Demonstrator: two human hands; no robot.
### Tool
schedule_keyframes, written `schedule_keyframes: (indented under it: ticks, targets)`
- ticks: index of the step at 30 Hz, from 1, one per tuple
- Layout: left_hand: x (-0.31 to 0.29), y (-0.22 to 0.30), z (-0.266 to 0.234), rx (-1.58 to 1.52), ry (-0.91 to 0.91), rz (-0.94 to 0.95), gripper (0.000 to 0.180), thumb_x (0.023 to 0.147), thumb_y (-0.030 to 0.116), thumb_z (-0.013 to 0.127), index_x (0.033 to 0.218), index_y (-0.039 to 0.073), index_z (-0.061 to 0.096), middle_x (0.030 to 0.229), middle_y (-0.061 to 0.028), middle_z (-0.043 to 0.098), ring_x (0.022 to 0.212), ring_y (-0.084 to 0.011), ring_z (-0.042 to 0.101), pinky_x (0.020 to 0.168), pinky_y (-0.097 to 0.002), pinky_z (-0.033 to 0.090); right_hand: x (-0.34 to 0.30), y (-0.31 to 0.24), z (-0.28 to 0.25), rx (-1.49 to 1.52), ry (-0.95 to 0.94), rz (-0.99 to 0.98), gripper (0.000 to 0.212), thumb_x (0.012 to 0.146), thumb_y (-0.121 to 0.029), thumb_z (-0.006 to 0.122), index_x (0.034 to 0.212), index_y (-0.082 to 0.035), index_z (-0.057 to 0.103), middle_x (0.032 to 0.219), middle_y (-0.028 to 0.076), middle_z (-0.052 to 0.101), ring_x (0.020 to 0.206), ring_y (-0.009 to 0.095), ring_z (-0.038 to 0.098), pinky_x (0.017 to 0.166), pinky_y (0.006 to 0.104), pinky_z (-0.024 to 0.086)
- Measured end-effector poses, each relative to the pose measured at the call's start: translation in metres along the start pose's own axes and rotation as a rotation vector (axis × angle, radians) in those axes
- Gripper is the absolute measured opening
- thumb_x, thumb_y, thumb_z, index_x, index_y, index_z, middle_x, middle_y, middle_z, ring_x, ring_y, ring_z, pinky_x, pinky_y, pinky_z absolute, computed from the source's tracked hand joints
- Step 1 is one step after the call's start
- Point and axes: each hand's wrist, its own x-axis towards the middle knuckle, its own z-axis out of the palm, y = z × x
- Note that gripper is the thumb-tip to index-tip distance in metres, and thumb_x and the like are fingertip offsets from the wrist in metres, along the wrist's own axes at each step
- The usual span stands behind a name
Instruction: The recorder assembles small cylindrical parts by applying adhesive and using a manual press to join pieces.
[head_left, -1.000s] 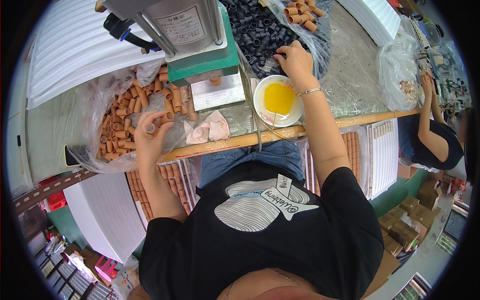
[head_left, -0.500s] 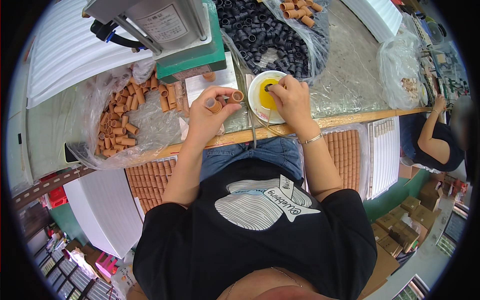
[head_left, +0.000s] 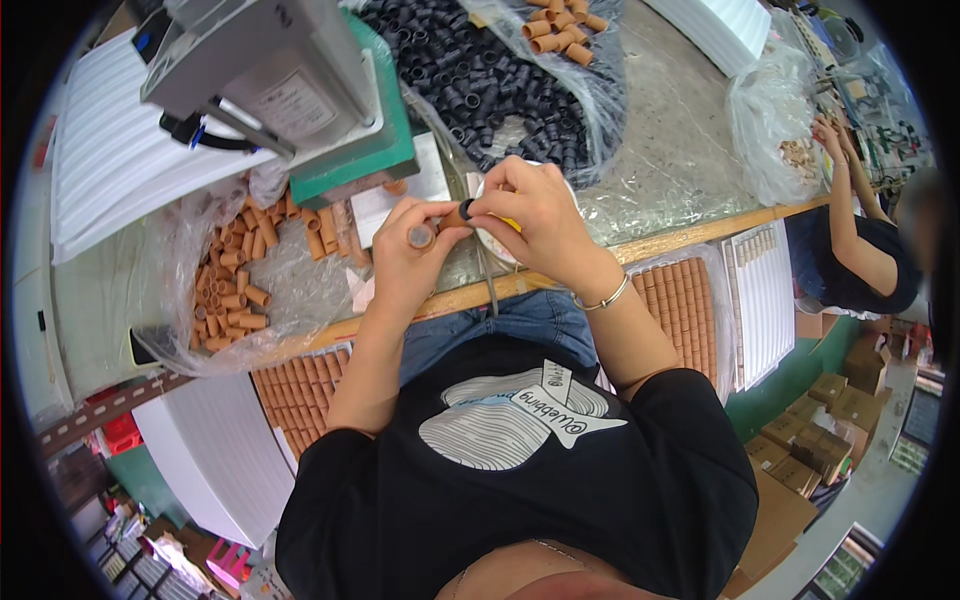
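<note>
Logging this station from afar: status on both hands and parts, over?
Left hand: gripping brown tube, second tube also held. Right hand: fingers on black fitting at first tube's end, seating unclear. White bowl partly hidden behind right hand.

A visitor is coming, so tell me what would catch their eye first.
The big grey machine at upper left would likely stand out first. Right of it lies a heap of black fittings. Below, the left grip and right grip meet at an orange tube with a black piece at its end.
</note>
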Motion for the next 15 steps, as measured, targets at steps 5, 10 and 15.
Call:
schedule_keyframes:
  ticks: [5,10,15]
  targets:
    - [-0.001,-0.003,-0.007,-0.215,-0.039,-0.114,0.028,0.079,-0.002,0.074,0.105,-0.003,0.065,0.096,-0.0068,0.062,0.090,-0.0130,0.065,0.078,-0.0225,0.052,0.031,0.108,-0.005,0.000,0.473,0.352,0.021,0.075,-0.021,0.079,0.090,-0.009,0.071,0.090,0.010,0.062,0.083,0.024,0.061,0.069,0.0340,0.051]
    - [-0.008,-0.019,-0.012,-0.471,-0.028,-0.233,0.030,0.079,-0.003,0.074,0.108,-0.003,0.065,0.100,-0.0076,0.062,0.093,-0.0141,0.065,0.080,-0.0235,0.052,0.047,0.204,-0.007,-0.559,0.239,0.782,0.033,0.076,-0.032,0.078,0.103,-0.015,0.068,0.104,0.009,0.060,0.108,0.030,0.053,0.089,0.0463,0.043]
    - [-0.003,-0.021,-0.020,-0.139,0.086,-0.097,0.031,0.078,-0.002,0.075,0.108,-0.001,0.066,0.105,-0.0093,0.066,0.096,-0.0176,0.064,0.084,-0.0284,0.050,0.037,0.143,-0.016,-0.328,0.237,0.591,0.030,0.077,-0.023,0.078,0.102,-0.011,0.068,0.098,0.008,0.066,0.091,0.026,0.061,0.079,0.0382,0.049]
